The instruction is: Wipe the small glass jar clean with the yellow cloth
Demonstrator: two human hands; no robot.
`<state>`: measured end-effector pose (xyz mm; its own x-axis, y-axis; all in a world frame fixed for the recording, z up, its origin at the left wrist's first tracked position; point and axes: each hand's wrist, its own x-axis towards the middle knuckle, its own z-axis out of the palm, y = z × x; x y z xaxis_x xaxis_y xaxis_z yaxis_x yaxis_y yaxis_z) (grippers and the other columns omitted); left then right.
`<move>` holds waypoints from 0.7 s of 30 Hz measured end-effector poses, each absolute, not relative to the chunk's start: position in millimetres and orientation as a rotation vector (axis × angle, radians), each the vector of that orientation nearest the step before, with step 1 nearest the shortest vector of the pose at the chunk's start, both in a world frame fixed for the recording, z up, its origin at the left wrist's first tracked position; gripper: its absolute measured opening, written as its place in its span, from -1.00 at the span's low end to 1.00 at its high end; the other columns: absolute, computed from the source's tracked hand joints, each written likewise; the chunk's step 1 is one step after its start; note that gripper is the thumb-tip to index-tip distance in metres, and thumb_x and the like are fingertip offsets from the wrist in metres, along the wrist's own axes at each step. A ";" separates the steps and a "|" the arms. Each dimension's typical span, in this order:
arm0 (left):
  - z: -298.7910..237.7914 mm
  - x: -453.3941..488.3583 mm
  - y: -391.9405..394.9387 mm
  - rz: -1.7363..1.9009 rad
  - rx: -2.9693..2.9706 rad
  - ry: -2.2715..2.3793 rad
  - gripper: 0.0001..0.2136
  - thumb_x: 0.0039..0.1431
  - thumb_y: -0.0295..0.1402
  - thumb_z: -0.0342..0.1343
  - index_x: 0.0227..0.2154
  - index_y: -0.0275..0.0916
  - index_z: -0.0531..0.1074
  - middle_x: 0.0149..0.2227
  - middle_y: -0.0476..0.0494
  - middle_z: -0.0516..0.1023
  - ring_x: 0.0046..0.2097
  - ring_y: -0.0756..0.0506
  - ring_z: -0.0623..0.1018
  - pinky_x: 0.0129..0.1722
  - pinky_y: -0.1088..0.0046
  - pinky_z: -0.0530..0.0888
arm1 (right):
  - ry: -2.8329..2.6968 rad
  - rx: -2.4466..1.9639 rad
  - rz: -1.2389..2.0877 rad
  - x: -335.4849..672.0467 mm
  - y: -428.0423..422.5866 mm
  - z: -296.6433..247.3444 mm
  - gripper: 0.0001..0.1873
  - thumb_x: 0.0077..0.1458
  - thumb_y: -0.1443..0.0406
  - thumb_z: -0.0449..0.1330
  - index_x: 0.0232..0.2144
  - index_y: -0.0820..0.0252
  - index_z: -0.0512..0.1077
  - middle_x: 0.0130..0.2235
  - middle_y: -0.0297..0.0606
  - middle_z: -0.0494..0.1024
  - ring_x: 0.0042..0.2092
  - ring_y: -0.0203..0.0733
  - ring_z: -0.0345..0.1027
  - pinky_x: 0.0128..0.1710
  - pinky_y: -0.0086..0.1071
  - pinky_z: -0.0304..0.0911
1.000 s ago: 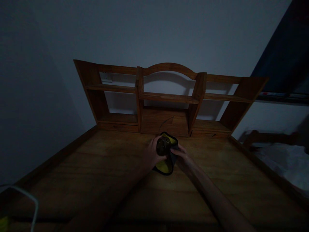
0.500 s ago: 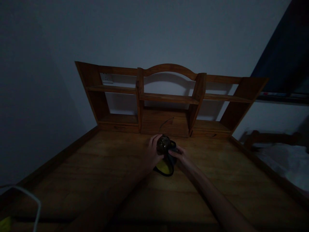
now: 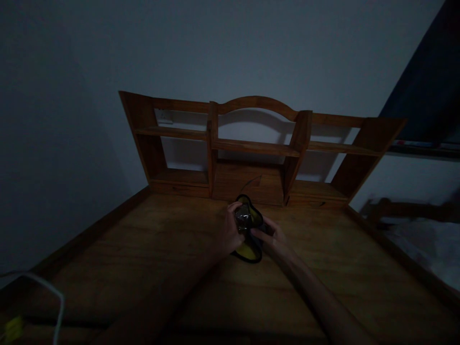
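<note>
My left hand (image 3: 232, 230) is closed around a small, glossy dark object (image 3: 243, 215), rounded and brownish with bright reflections; its kind is unclear in the dim light. Right beside it lies a black-edged case (image 3: 249, 253) with a yellow inside, spread apart above and below the glossy object. My right hand (image 3: 271, 235) grips the case's right side, its thumb on the edge nearest the glossy object. Part of the case is hidden by the fingers and the glossy object.
Both hands are over a wooden desk (image 3: 172, 230) with raised side edges. A wooden shelf unit (image 3: 255, 147) stands at its back against the wall. A white cable (image 3: 46, 283) and a yellow item (image 3: 13, 328) are at lower left.
The case has been spread wider, so its yellow inside now shows behind the glossy object too. My right hand has shifted slightly right and down. The view has moved a little.
</note>
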<state>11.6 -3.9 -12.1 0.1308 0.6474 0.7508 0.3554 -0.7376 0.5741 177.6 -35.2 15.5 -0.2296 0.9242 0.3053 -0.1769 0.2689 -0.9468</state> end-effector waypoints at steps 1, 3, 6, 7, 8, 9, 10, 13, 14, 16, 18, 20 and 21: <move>-12.9 12.1 -3.7 1.653 2.135 0.992 -0.24 -0.07 -0.46 0.23 0.17 -0.20 -0.03 0.13 -0.33 0.23 0.13 -0.23 0.37 0.09 0.15 0.39 | -1.417 -0.760 1.227 176.8 -36.0 16.0 -0.51 -0.08 0.25 0.39 -0.04 0.06 0.48 -0.03 -0.25 0.54 -0.02 -0.02 0.38 0.02 -0.16 0.25; -14.0 13.1 -3.2 1.679 2.083 1.023 -0.24 -0.09 -0.47 0.24 0.16 -0.19 -0.02 0.11 -0.31 0.25 0.12 -0.22 0.39 0.09 0.15 0.39 | -1.430 -0.776 1.219 175.2 -37.0 16.1 -0.51 -0.08 0.24 0.39 -0.04 0.04 0.48 -0.04 -0.26 0.54 -0.01 -0.02 0.38 0.03 -0.16 0.25; -14.6 14.2 -2.9 1.700 2.021 1.063 -0.24 -0.13 -0.50 0.24 0.15 -0.18 0.00 0.10 -0.30 0.27 0.08 -0.20 0.42 0.06 0.17 0.41 | -1.449 -0.800 1.179 174.0 -37.3 14.5 -0.53 -0.07 0.23 0.38 -0.05 0.03 0.49 -0.04 -0.27 0.54 0.00 -0.02 0.38 0.04 -0.18 0.24; -14.6 14.4 -2.9 1.698 2.007 1.080 -0.23 -0.14 -0.51 0.23 0.15 -0.18 0.00 0.09 -0.29 0.28 0.07 -0.20 0.43 0.04 0.19 0.43 | -1.456 -0.809 1.160 174.1 -37.1 13.8 -0.53 -0.07 0.23 0.38 -0.05 0.03 0.49 -0.04 -0.27 0.54 0.00 -0.02 0.38 0.04 -0.18 0.23; -14.5 14.5 -2.7 1.693 1.995 1.100 -0.23 -0.14 -0.52 0.23 0.15 -0.18 0.00 0.08 -0.29 0.29 0.05 -0.20 0.45 0.01 0.20 0.44 | -1.467 -0.817 1.144 174.4 -36.8 13.1 -0.54 -0.06 0.23 0.37 -0.05 0.04 0.49 -0.05 -0.27 0.55 -0.01 -0.03 0.38 0.04 -0.18 0.23; -14.3 14.5 -2.5 1.692 1.981 1.120 -0.23 -0.15 -0.52 0.23 0.15 -0.19 0.00 0.07 -0.29 0.30 0.03 -0.19 0.46 -0.02 0.21 0.46 | -1.482 -0.826 1.134 174.9 -36.4 12.5 -0.54 -0.06 0.23 0.37 -0.05 0.05 0.49 -0.05 -0.27 0.55 -0.02 -0.03 0.39 0.03 -0.19 0.24; -14.3 14.5 -2.1 1.693 1.967 1.137 -0.23 -0.16 -0.53 0.23 0.14 -0.19 0.01 0.06 -0.28 0.32 0.01 -0.19 0.48 -0.05 0.23 0.47 | -1.498 -0.833 1.127 175.4 -36.0 12.0 -0.55 -0.05 0.23 0.37 -0.05 0.06 0.49 -0.06 -0.27 0.55 -0.02 -0.03 0.39 0.02 -0.19 0.24; -14.2 14.6 -0.4 1.719 1.930 1.171 -0.26 -0.15 -0.54 0.22 0.13 -0.20 0.03 0.02 -0.27 0.35 -0.03 -0.18 0.50 -0.07 0.24 0.48 | -1.529 -0.848 1.125 176.7 -35.0 11.2 -0.57 -0.03 0.22 0.35 -0.06 0.07 0.49 -0.08 -0.27 0.56 -0.05 -0.03 0.40 -0.01 -0.20 0.26; -14.0 14.7 0.0 1.728 1.921 1.187 -0.26 -0.16 -0.55 0.22 0.13 -0.21 0.04 0.02 -0.27 0.36 -0.03 -0.18 0.50 -0.06 0.23 0.47 | -1.528 -0.852 1.128 177.1 -34.8 10.9 -0.58 -0.03 0.22 0.35 -0.06 0.07 0.49 -0.09 -0.27 0.56 -0.06 -0.03 0.40 -0.03 -0.21 0.26; -12.8 14.9 0.1 1.738 1.919 1.221 -0.24 -0.16 -0.56 0.22 0.15 -0.21 0.04 0.03 -0.28 0.35 0.01 -0.20 0.47 -0.02 0.20 0.46 | -1.510 -0.860 1.138 177.7 -34.4 10.2 -0.60 -0.02 0.21 0.34 -0.08 0.07 0.50 -0.10 -0.27 0.57 -0.07 -0.03 0.40 -0.05 -0.21 0.27; -10.2 14.8 -1.1 1.734 1.948 1.236 -0.21 -0.15 -0.57 0.21 0.19 -0.19 0.03 0.08 -0.29 0.31 0.07 -0.22 0.43 0.04 0.16 0.42 | -1.481 -0.873 1.151 178.6 -33.9 9.1 -0.64 -0.02 0.20 0.34 -0.11 0.08 0.52 -0.13 -0.28 0.58 -0.10 -0.04 0.41 -0.08 -0.23 0.29; -6.6 14.5 -3.3 1.722 1.982 1.235 -0.19 -0.14 -0.59 0.19 0.22 -0.17 0.01 0.12 -0.28 0.27 0.11 -0.22 0.39 0.07 0.15 0.40 | -1.449 -0.891 1.154 179.7 -33.3 7.9 -0.67 -0.02 0.19 0.34 -0.15 0.09 0.54 -0.19 -0.30 0.59 -0.15 -0.05 0.43 -0.14 -0.26 0.30; -4.7 14.3 -4.5 1.716 1.993 1.237 -0.18 -0.14 -0.60 0.18 0.22 -0.16 0.01 0.13 -0.28 0.25 0.12 -0.22 0.38 0.08 0.15 0.40 | -1.437 -0.898 1.155 180.3 -33.1 7.5 -0.68 -0.02 0.19 0.34 -0.16 0.09 0.54 -0.21 -0.30 0.60 -0.16 -0.06 0.43 -0.16 -0.27 0.30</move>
